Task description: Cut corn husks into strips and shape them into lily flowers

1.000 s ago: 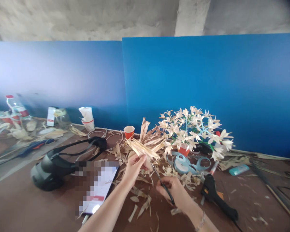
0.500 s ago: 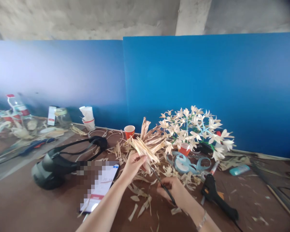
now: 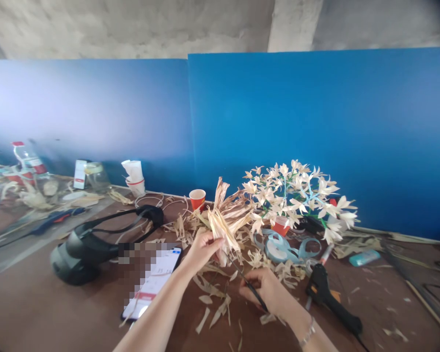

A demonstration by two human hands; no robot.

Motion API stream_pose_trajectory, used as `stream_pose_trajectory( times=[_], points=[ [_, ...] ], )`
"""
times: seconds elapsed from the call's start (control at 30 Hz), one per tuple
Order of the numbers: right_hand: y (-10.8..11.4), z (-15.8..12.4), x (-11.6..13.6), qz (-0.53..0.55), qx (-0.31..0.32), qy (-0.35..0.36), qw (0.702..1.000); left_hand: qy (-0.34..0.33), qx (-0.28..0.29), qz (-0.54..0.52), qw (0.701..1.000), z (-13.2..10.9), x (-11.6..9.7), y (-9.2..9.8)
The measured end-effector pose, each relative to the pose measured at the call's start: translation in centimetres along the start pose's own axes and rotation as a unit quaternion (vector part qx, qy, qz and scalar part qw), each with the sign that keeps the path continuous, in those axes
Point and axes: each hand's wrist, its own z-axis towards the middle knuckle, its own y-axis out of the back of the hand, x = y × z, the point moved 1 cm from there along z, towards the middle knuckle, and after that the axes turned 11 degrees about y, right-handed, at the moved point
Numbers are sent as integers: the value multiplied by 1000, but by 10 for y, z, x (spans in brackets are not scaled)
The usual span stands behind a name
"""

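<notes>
Between the thumb and fingers of my left hand (image 3: pixel 202 252) is a pale dried corn husk (image 3: pixel 225 230), fanned out upward over the middle of the table. My right hand (image 3: pixel 268 292) is closed around dark scissors (image 3: pixel 255 295), whose slim blades point up and left at the lower end of the husk. Whether the blades touch the husk, I cannot tell. Behind the held piece lies a heap of browner husks (image 3: pixel 238 203). Cut husk scraps (image 3: pixel 220 310) are scattered below my hands.
Cream husk flowers (image 3: pixel 293 188) stand at the back right, above a roll of light blue ribbon (image 3: pixel 278 247). A black glue gun (image 3: pixel 330 298) lies right of my right hand. Leftward are a phone (image 3: pixel 156 278), a black headset (image 3: pixel 77 256) and an orange paper cup (image 3: pixel 197 198).
The husk in my left hand has turned slightly, its top swinging to the right and more upright. My right hand and the scissors have hardly moved.
</notes>
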Motion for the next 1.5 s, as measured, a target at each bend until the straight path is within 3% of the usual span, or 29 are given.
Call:
stream_pose_trajectory(
  times=[0.2, 0.47, 0.73, 1.03, 1.5],
  points=[
    [1, -2, 7, 10, 3, -10, 1000, 1, -7, 9, 1000, 3, 4, 1],
    [2, -3, 0, 14, 49, -21, 998, -3, -68, 22, 997, 6, 6, 4],
    [0, -1, 4, 9, 31, -18, 999, -4, -118, 24, 993, 8, 8, 5],
    [-2, -2, 1, 13, 23, -21, 999, 2, -132, 29, 991, 6, 7, 4],
    [-1, 0, 1, -16, 9, 38, 999, -5, -150, 15, 988, 5, 5, 5]
  ],
)
